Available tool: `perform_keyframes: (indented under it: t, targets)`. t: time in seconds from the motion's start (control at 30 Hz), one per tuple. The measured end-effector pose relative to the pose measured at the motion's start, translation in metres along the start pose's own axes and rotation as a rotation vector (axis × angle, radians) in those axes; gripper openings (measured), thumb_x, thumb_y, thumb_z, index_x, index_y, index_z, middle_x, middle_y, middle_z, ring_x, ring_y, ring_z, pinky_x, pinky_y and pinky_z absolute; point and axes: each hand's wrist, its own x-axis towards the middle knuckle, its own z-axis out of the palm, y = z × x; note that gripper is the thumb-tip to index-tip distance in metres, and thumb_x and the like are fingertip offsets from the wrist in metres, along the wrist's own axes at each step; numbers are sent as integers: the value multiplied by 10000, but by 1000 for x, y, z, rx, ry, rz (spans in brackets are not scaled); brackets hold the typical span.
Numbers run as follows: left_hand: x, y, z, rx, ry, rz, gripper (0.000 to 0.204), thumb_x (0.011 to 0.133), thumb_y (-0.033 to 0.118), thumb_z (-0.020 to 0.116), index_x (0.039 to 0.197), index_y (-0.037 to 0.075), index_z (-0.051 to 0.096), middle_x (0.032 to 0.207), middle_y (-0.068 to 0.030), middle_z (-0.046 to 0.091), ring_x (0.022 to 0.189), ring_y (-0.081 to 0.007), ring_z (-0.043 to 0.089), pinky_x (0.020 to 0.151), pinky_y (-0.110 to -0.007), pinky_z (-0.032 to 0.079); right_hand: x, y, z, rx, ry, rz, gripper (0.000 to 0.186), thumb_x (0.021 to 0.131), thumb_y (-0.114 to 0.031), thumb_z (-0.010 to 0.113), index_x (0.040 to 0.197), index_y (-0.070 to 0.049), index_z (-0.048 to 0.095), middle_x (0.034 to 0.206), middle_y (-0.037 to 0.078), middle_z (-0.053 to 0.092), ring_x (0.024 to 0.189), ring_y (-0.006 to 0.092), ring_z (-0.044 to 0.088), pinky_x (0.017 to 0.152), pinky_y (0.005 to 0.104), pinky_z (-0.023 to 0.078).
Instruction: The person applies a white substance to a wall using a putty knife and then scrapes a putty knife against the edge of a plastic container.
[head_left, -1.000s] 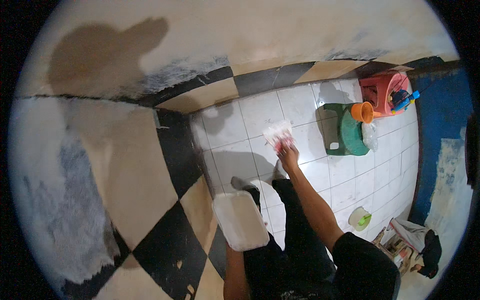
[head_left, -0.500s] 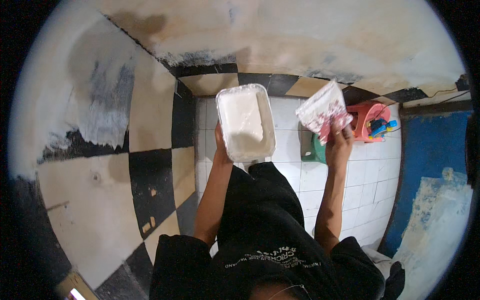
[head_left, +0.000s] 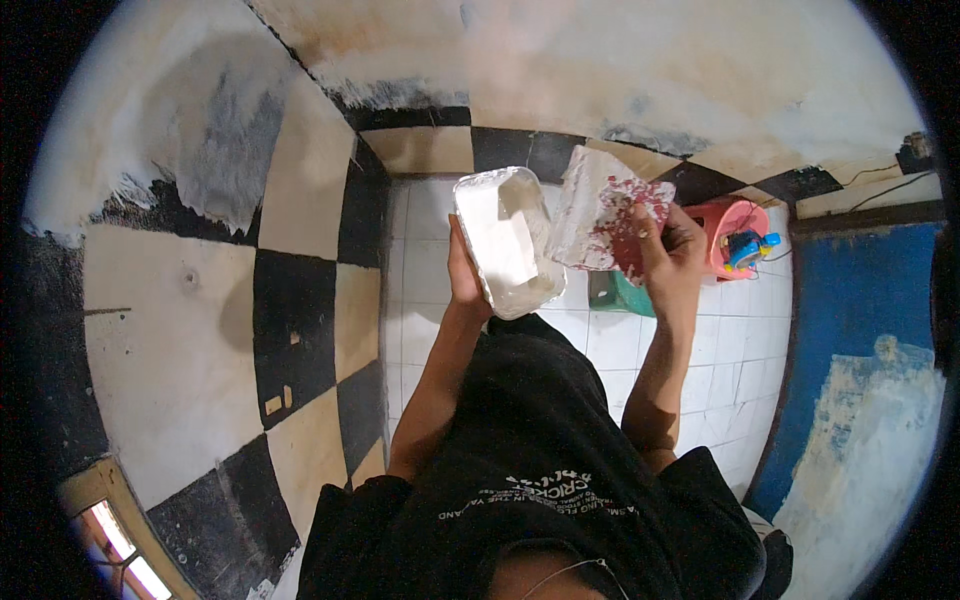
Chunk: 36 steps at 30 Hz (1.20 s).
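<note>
Tray [head_left: 528, 296] with white paste [head_left: 504, 240], rectangular and rounded at the corners, held before the person's torso at the centre of the view. The left hand [head_left: 467, 277] is clamped on the tray's left side; its fingers are partly hidden by the tray, so their full placement underneath cannot be told. The tray tilts slightly, its far end leaning to the left. The right hand [head_left: 672, 258] is closed on a flat, squarish spreader [head_left: 598, 205], pinching its right-hand part, with the thumb lying over the near face. The spreader is reddish where its surface shows and is heavily smeared with white. Its lower left corner overlaps the tray's right rim in this view; whether the two touch cannot be told. Beyond the hands, a green stool [head_left: 622, 294] stands partly hidden on the white tiled floor [head_left: 715, 345], near a pink stool [head_left: 722, 262] bearing a blue and yellow object [head_left: 748, 252] of unclear kind. To the left rises a wall [head_left: 170, 340] patterned in black and cream, its upper part coated in patchy white; to the right, a blue panel [head_left: 860, 280] bears a pale, uneven patch low down.
</note>
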Motion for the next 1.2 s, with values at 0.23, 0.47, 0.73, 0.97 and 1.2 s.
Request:
perform_keyframes:
  t: [0.23,0.47,0.73,0.97,1.2]
  targets:
    - [-44,-7,-3,157,143,85,632,946,549,213,1340,73,347,1228,-144,503,1095,-268,538,929,-401,457,-46,-22,13,-149,-211,-17,156,858,-100,593,768,27,596,635,16,571,582,58,465,520,226,368]
    - [-78,-6,-19,132,196,-37,651,940,562,217,1346,69,341,1248,-145,494,1102,-286,537,932,-438,456,-68,-25,-6,-48,-194,-1,142,882,-105,595,808,15,601,690,-28,559,623,26,433,530,199,339]
    - [-71,-37,-1,-133,-9,-35,621,942,522,270,1340,52,353,1232,-154,510,1088,-300,549,905,-457,476,-45,-11,-36,-30,-110,9,115,878,-85,599,919,22,616,767,-18,598,666,29,476,590,184,381]
    - [-13,-88,1,-117,-15,-75,576,935,460,312,1339,53,362,1240,-149,510,1081,-286,554,910,-433,472,-10,-10,-60,-101,-187,-73,77,852,-38,579,865,37,594,715,41,596,653,62,468,572,222,386]
    - [63,-120,70,279,49,-22,532,962,419,270,1300,32,406,1224,-154,518,1083,-284,546,941,-406,449,56,37,-95,-160,-194,-74,110,823,-82,584,828,28,579,583,158,553,462,195,497,466,312,385]
